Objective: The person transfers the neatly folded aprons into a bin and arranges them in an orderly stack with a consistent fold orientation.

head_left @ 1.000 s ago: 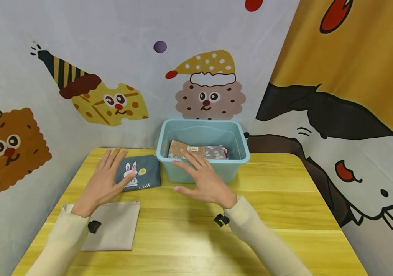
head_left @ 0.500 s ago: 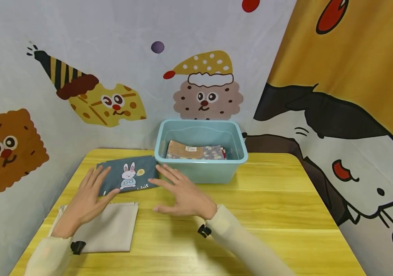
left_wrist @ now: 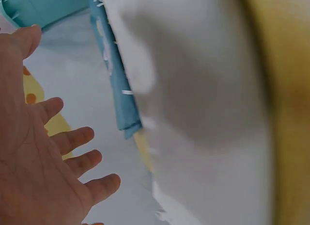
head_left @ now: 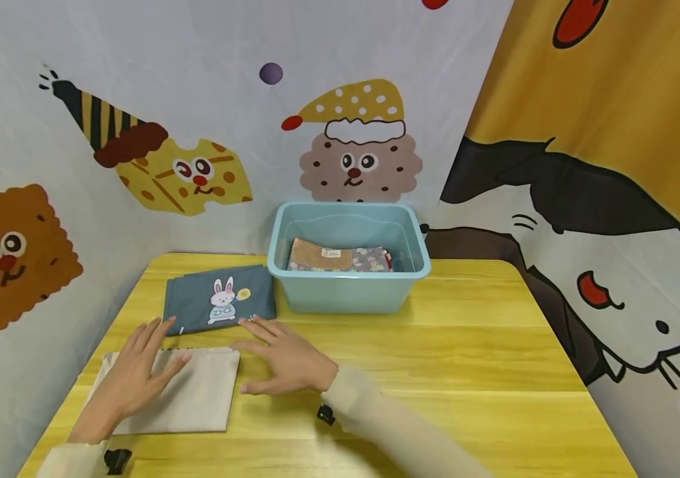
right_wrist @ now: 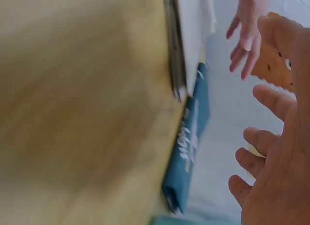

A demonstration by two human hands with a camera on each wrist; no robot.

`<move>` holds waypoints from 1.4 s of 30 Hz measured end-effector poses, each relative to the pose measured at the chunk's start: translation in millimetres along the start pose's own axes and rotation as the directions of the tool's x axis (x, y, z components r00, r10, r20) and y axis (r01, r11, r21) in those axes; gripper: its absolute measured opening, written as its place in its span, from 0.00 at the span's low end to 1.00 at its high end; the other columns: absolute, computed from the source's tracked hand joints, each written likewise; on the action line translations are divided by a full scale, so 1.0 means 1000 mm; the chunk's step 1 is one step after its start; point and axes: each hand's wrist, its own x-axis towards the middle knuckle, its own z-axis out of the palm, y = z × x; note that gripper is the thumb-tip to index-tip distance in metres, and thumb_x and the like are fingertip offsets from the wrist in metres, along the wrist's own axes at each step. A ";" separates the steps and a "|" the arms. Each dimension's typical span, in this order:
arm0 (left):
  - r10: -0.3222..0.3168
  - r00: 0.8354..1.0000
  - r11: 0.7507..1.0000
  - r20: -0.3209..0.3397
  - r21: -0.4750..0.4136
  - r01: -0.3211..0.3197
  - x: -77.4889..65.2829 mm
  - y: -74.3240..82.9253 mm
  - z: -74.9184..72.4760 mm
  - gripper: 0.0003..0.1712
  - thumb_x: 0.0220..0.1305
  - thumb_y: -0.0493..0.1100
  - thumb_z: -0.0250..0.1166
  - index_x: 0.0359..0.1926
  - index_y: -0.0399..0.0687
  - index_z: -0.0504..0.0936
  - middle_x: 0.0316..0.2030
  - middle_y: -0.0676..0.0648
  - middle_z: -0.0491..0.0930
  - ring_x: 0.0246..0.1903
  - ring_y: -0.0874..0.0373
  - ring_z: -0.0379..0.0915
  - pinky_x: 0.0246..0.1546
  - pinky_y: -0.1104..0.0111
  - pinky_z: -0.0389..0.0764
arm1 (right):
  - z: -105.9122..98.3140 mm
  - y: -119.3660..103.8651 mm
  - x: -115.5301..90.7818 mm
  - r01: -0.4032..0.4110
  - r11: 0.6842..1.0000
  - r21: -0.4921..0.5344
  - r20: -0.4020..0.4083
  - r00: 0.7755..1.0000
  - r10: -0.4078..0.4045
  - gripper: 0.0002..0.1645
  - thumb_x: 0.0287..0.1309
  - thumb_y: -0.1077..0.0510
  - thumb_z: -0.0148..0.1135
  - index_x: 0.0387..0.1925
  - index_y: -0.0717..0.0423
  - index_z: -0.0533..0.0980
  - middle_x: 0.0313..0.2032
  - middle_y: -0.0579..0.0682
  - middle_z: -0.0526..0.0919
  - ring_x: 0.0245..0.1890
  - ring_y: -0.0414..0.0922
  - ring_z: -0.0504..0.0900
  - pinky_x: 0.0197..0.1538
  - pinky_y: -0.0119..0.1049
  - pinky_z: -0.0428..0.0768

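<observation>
A folded beige cloth [head_left: 196, 398] lies at the left front of the table. Over its left part hovers my left hand [head_left: 127, 385], fingers extended and nothing in it. My right hand [head_left: 288, 362] is just past the cloth's right edge, fingers spread, holding nothing. In the left wrist view the beige cloth [left_wrist: 203, 89] is below the open palm, with a gap between. Behind it lies a folded dark blue-grey cloth [head_left: 190, 305] printed with a white rabbit. The right wrist view shows this blue cloth [right_wrist: 181, 162] beyond the beige cloth's layered edge [right_wrist: 177, 55].
A light blue plastic bin [head_left: 345, 292] stands at the back middle of the table, beside the rabbit cloth. Inside it are folded patterned cloths [head_left: 340, 260]. A cartoon-printed curtain [head_left: 196, 40] hangs behind the wooden table [head_left: 465, 372].
Both hands have moved back toward the body and leftward, from over the rabbit cloth and the bin's front to the beige cloth. The rabbit cloth is now largely uncovered. The cloths stay put.
</observation>
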 end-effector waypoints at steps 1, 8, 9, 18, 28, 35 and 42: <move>-0.001 1.000 1.000 0.001 0.007 0.001 -0.003 -0.003 0.002 0.51 0.70 0.64 0.62 0.81 0.44 0.51 0.75 0.23 0.52 0.73 0.21 0.43 0.62 0.23 0.55 | 0.004 -0.002 0.002 0.007 1.000 -0.014 0.011 1.000 -0.006 0.47 0.66 0.23 0.51 0.80 0.32 0.55 0.83 0.46 0.41 0.83 0.50 0.45 0.82 0.50 0.53; -0.029 0.998 0.998 0.059 0.060 0.026 -0.025 -0.019 0.011 0.49 0.67 0.65 0.65 0.74 0.38 0.62 0.71 0.20 0.56 0.68 0.17 0.48 0.63 0.24 0.55 | 0.028 -0.019 0.012 0.046 0.996 -0.072 0.096 0.995 -0.038 0.44 0.66 0.22 0.48 0.79 0.26 0.56 0.83 0.45 0.48 0.83 0.47 0.47 0.82 0.45 0.53; -0.040 0.996 0.997 0.076 0.066 0.035 -0.028 -0.020 0.012 0.48 0.67 0.66 0.65 0.74 0.37 0.63 0.71 0.20 0.55 0.68 0.17 0.48 0.63 0.24 0.55 | 0.030 -0.021 0.013 0.048 0.996 -0.072 0.105 0.994 -0.040 0.44 0.66 0.21 0.47 0.79 0.25 0.56 0.83 0.45 0.48 0.83 0.46 0.47 0.82 0.44 0.53; -0.042 0.994 0.993 0.105 0.116 0.030 -0.038 -0.019 0.018 0.44 0.64 0.65 0.67 0.68 0.37 0.74 0.70 0.21 0.60 0.67 0.23 0.56 0.63 0.26 0.61 | 0.038 -0.033 0.018 0.044 0.993 -0.109 0.209 0.978 -0.020 0.44 0.65 0.19 0.44 0.78 0.22 0.55 0.82 0.41 0.46 0.83 0.43 0.44 0.82 0.41 0.51; -0.040 0.994 0.991 0.102 0.129 0.026 -0.033 -0.016 0.022 0.43 0.62 0.62 0.71 0.66 0.36 0.76 0.68 0.21 0.63 0.65 0.23 0.60 0.61 0.26 0.64 | 0.042 -0.035 0.017 -0.010 0.990 -0.143 0.266 0.963 0.048 0.40 0.65 0.18 0.43 0.76 0.15 0.55 0.82 0.34 0.44 0.83 0.38 0.43 0.82 0.46 0.51; -0.035 0.995 0.991 0.092 0.129 0.023 -0.031 -0.005 0.025 0.41 0.61 0.60 0.72 0.66 0.37 0.76 0.68 0.21 0.64 0.65 0.23 0.61 0.60 0.27 0.67 | 0.043 -0.027 0.010 -0.021 0.993 -0.115 0.258 0.965 0.050 0.38 0.65 0.19 0.44 0.75 0.15 0.58 0.82 0.34 0.45 0.83 0.39 0.44 0.82 0.48 0.52; -0.035 0.996 0.990 0.082 0.142 0.023 -0.028 0.005 0.032 0.40 0.61 0.59 0.72 0.65 0.37 0.77 0.67 0.21 0.65 0.65 0.23 0.61 0.61 0.27 0.67 | 0.039 -0.018 0.000 -0.031 0.997 -0.073 0.240 0.970 0.048 0.37 0.66 0.20 0.45 0.74 0.16 0.60 0.82 0.34 0.47 0.82 0.39 0.46 0.82 0.51 0.52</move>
